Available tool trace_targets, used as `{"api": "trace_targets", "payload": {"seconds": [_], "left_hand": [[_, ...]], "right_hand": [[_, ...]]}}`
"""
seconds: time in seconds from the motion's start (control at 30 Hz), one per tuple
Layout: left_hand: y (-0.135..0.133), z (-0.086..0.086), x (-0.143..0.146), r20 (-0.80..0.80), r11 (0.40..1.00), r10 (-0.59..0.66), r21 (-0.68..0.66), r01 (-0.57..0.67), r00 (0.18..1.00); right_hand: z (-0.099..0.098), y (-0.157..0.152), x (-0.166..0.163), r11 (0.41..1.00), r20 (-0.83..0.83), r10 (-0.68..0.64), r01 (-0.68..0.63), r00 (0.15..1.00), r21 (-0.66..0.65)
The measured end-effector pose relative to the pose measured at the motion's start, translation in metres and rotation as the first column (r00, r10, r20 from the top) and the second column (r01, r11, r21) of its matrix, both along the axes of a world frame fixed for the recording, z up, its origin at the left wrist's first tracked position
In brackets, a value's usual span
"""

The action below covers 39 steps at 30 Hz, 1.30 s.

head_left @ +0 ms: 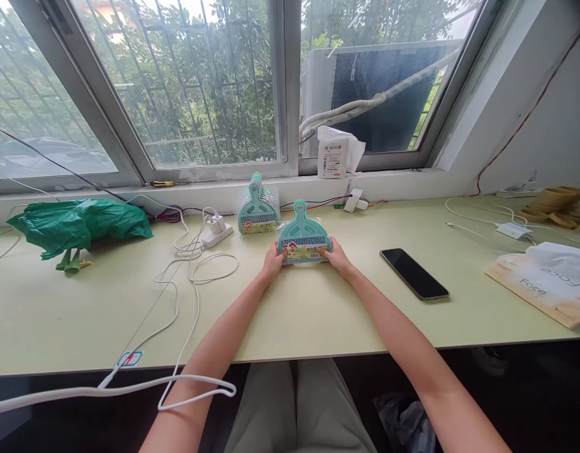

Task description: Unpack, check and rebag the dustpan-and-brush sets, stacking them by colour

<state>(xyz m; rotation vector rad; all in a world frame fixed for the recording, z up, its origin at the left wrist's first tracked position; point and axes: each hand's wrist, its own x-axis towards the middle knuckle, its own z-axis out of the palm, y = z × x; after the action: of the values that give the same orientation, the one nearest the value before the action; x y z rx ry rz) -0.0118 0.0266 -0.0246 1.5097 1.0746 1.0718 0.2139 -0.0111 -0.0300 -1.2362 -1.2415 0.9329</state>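
Note:
A teal mini dustpan and brush set in clear wrapping stands upright on the table, handle up, with a printed label across its dark bristles. My left hand grips its lower left side, and my right hand grips its lower right side. Both sets of fingers are closed around the edges, partly hidden behind the pack. Just behind and to the left, a stack of similar dustpan sets in clear plastic stands near the window sill.
A black phone lies to the right, with a tissue pack beyond it. On the left are a green plastic bag, a power strip and loose white cables, one crossing my left forearm. A white packet stands on the sill.

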Motion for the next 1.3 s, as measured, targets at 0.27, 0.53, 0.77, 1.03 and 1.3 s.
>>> {"api": "trace_targets", "payload": {"seconds": [0.27, 0.53, 0.77, 1.03, 1.3], "left_hand": [[-0.01, 0.015, -0.006, -0.616, 0.94, 0.226, 0.341, -0.003, 0.754], [-0.015, 0.016, -0.004, -0.582, 0.911, 0.231, 0.411, 0.037, 0.78], [0.009, 0.007, -0.018, -0.368, 0.854, 0.404, 0.48, -0.201, 0.837], [0.079, 0.0, -0.052, -0.162, 0.72, 0.641, 0.466, -0.514, 0.751], [0.112, -0.004, -0.066, -0.061, 0.745, 0.653, 0.235, -0.625, 0.755]], "right_hand": [[0.003, -0.001, 0.006, 0.99, 0.229, -0.138, 0.136, 0.964, 0.025], [0.008, 0.001, 0.02, 0.933, 0.488, -0.36, 0.305, 0.795, 0.192], [0.006, 0.034, 0.045, 0.886, 0.554, -0.455, 0.419, 0.697, 0.2], [0.017, 0.11, 0.081, 0.833, 0.656, -0.477, 0.539, 0.585, 0.125], [0.011, 0.176, 0.078, 0.804, 0.623, -0.513, 0.585, 0.591, 0.107]]}}
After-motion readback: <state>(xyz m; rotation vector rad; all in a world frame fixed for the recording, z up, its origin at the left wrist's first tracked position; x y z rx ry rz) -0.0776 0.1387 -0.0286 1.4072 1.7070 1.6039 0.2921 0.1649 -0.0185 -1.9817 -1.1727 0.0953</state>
